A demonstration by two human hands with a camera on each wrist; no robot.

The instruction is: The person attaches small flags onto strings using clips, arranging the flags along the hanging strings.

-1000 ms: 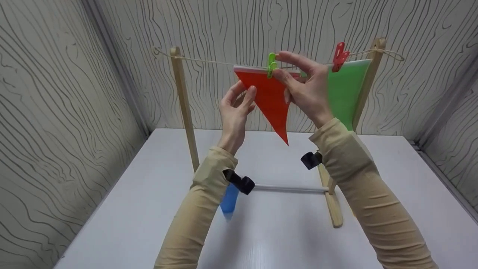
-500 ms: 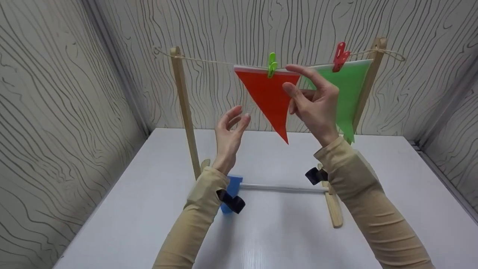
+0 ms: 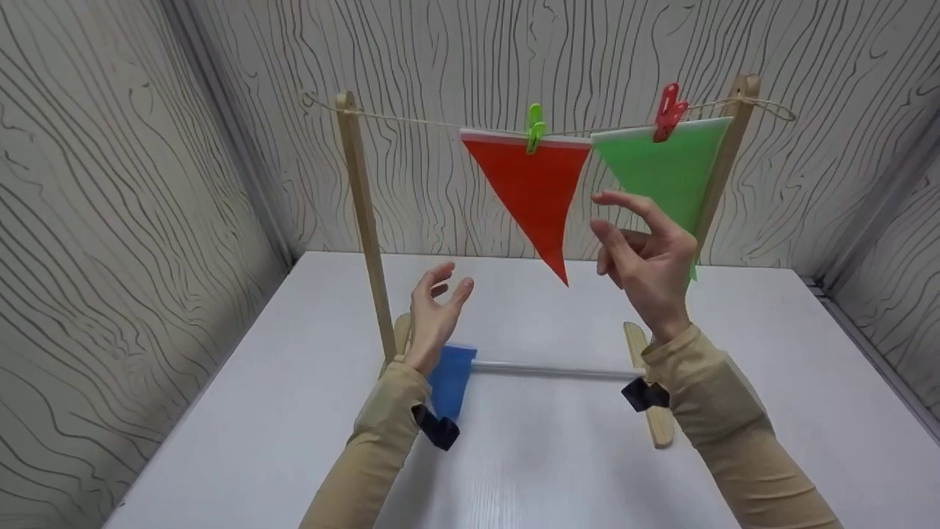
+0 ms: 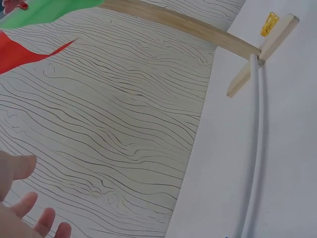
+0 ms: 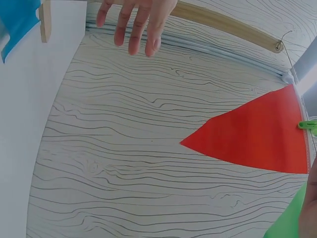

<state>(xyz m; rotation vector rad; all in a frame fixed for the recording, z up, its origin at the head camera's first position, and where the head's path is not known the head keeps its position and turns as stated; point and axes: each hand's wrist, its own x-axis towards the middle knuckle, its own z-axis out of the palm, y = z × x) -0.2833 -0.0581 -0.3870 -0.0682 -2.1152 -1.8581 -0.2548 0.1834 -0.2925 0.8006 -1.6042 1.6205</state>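
Note:
A red triangular pennant hangs from a string, held at its top edge by a light green clothespin. To its right a green pennant hangs under a red clothespin. My right hand is in front of the green pennant, its fingers bent loosely around nothing. Lower on the left, my left hand holds nothing, its thumb and fingers apart. Behind the left wrist lies a blue pennant, partly hidden by the arm. The left wrist view shows a yellow clothespin on the table.
Two wooden posts, one on the left and one on the right, carry the string. Flat wooden feet and a white rod join them at the table. Patterned panels stand behind and at both sides.
The right hand has let go of the green clothespin and moved down and right. My left hand has released the red pennant and dropped down and left. The pennant stays hanging.

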